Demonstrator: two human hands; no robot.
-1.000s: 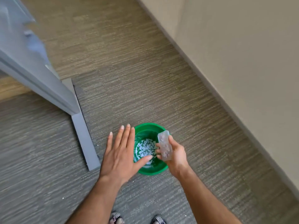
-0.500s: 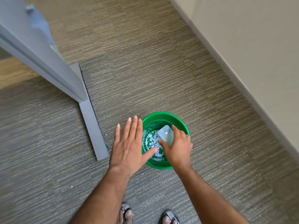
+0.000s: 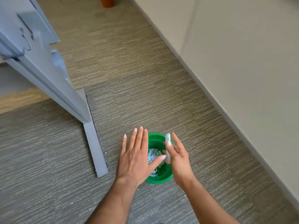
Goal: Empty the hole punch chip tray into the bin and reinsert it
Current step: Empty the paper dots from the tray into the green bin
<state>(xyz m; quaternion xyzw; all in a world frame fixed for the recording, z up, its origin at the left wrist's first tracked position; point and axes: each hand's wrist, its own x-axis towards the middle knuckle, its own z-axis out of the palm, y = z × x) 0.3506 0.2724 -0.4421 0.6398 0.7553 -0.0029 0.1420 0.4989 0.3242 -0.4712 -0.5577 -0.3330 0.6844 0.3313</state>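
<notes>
A round green bin (image 3: 159, 179) stands on the carpet below me, with a heap of white paper chips (image 3: 153, 155) in its bottom. My right hand (image 3: 178, 156) holds the clear plastic chip tray (image 3: 168, 138) on edge over the right side of the bin. The tray's lower end is hidden between thumb and fingers. My left hand (image 3: 135, 156) is flat with fingers spread, hovering over the bin's left rim, its thumb tip near the tray. The hole punch is not in view.
A grey desk leg with a flat floor foot (image 3: 95, 149) stands left of the bin. A beige wall and baseboard (image 3: 210, 92) run diagonally on the right. An orange object (image 3: 107, 2) sits far up the carpet. A few stray chips (image 3: 106, 153) lie on the floor.
My right hand has turned the tray from tipped down in the bin to standing on edge over the rim. The left hand stays flat beside it. The camera has shifted.
</notes>
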